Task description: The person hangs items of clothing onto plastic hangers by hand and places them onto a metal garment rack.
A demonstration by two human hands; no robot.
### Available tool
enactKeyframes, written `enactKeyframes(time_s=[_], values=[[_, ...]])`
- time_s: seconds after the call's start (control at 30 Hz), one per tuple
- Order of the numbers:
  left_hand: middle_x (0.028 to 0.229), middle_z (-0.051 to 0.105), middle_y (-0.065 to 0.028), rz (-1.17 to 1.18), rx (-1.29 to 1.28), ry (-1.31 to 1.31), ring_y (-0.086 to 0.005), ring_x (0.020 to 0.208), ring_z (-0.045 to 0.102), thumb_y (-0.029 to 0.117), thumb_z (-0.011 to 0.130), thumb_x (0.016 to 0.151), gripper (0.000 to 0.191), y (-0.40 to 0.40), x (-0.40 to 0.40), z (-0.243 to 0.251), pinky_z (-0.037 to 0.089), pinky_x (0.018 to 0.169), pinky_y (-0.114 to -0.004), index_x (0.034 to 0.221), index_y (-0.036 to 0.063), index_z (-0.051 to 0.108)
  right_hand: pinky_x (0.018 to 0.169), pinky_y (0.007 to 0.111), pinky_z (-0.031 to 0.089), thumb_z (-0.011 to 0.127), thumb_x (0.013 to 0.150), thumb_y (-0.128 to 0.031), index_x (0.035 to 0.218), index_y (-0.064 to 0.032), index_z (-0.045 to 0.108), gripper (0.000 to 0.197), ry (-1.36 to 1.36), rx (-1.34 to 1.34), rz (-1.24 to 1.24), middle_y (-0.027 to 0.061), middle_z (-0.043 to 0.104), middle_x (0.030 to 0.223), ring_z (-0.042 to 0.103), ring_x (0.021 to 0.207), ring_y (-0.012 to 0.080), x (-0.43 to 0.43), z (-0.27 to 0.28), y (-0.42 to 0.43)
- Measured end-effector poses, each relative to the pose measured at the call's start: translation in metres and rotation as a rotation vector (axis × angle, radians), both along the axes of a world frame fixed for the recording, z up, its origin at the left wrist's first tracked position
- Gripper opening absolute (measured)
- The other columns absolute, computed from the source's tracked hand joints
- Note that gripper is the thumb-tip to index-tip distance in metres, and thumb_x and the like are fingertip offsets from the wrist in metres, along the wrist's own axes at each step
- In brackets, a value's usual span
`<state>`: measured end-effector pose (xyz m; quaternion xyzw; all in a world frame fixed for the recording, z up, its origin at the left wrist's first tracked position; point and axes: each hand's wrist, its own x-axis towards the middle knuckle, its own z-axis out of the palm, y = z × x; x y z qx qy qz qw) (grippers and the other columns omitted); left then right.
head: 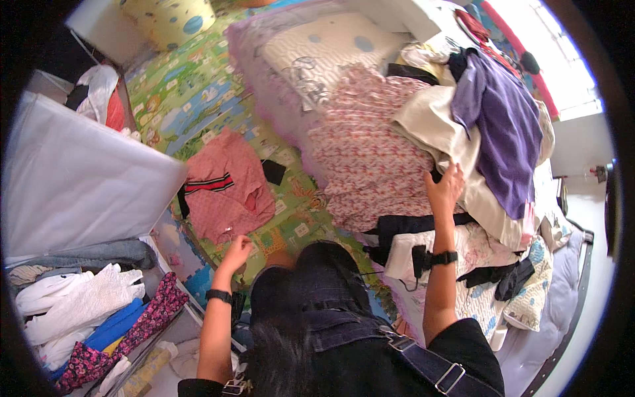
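Note:
My right hand (445, 186) rests with its fingers spread at the edge of a cream satin garment (439, 119), beside a flowered pink dress (374, 154) laid over the bedding. Whether the fingers pinch the satin cannot be told. A purple long-sleeved garment (503, 124) lies over the cream one. My left hand (240, 248) is at the lower edge of a pink garment (230, 183) with a red and black stripe, which lies on the patterned play mat (173, 109); its fingers are curled, and their hold is unclear.
At the left, a lidded fabric storage box (94, 168) holds several folded clothes, among them a white lacy garment (89, 297) and a dark floral one (144, 332). A small black item (273, 171) lies on the mat. Black socks (511, 283) and a quilted pillow (536, 297) lie at right.

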<state>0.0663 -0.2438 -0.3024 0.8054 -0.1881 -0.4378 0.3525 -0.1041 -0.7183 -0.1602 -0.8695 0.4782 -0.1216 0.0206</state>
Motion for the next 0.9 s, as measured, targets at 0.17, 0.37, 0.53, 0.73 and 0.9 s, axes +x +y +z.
enactKeyframes(time_s=[0.17, 0.37, 0.53, 0.73, 0.9], values=[[0.101, 0.059, -0.016, 0.461, 0.376, 0.169, -0.0288, 0.089, 0.058, 0.024, 0.052, 0.09, 0.033, 0.112, 0.034, -0.152, 0.046, 0.079, -0.04, 0.114, 0.0012, 0.049, 0.107, 0.049, 0.022, 0.066, 0.078, -0.022, 0.139, -0.0024, 0.03, 0.074, -0.102, -0.107, 0.056, 0.0253, 0.032, 0.138, 0.028, 0.13, 0.0378, 0.032, 0.009, 0.07], [0.1, 0.059, -0.0128, 0.724, 0.465, 0.115, -0.0312, 0.089, 0.058, 0.029, 0.054, 0.09, 0.034, 0.117, 0.063, -0.194, 0.045, 0.08, -0.043, 0.113, 0.0049, 0.05, 0.106, 0.047, 0.024, 0.063, 0.077, -0.007, 0.135, -0.0021, 0.034, 0.065, -0.096, -0.094, 0.247, 0.0211, 0.033, 0.136, 0.031, 0.128, 0.0375, 0.052, 0.005, 0.13], [0.099, 0.06, -0.0123, 0.868, 0.471, 0.325, -0.0311, 0.091, 0.057, 0.032, 0.053, 0.09, 0.031, 0.174, 0.061, -0.247, 0.045, 0.08, -0.043, 0.107, 0.0056, 0.054, 0.105, 0.043, 0.029, 0.058, 0.077, 0.001, 0.13, -0.0012, 0.041, 0.056, -0.127, 0.041, 0.339, 0.0181, 0.041, 0.131, 0.038, 0.124, 0.0347, 0.069, -0.015, 0.156], [0.112, 0.055, -0.0131, 1.02, 0.407, 0.559, -0.0308, 0.099, 0.054, 0.033, 0.051, 0.091, 0.037, 0.172, 0.019, -0.329, 0.043, 0.083, -0.043, 0.116, 0.0065, 0.053, 0.091, 0.035, 0.041, 0.056, 0.076, 0.005, 0.127, -0.0022, 0.044, 0.052, -0.206, 0.17, 0.424, 0.016, 0.046, 0.124, 0.047, 0.113, 0.0287, 0.072, -0.07, 0.168], [0.125, 0.048, -0.0183, 0.902, 0.666, -0.12, -0.0338, 0.106, 0.05, 0.028, 0.052, 0.09, 0.045, 0.201, -0.026, -0.393, 0.042, 0.087, -0.048, 0.126, 0.0015, 0.046, 0.092, 0.035, 0.041, 0.053, 0.081, 0.005, 0.125, -0.0012, 0.043, 0.046, -0.177, 0.542, 0.687, 0.0151, 0.044, 0.126, 0.047, 0.113, 0.0254, 0.1, -0.162, 0.22]])
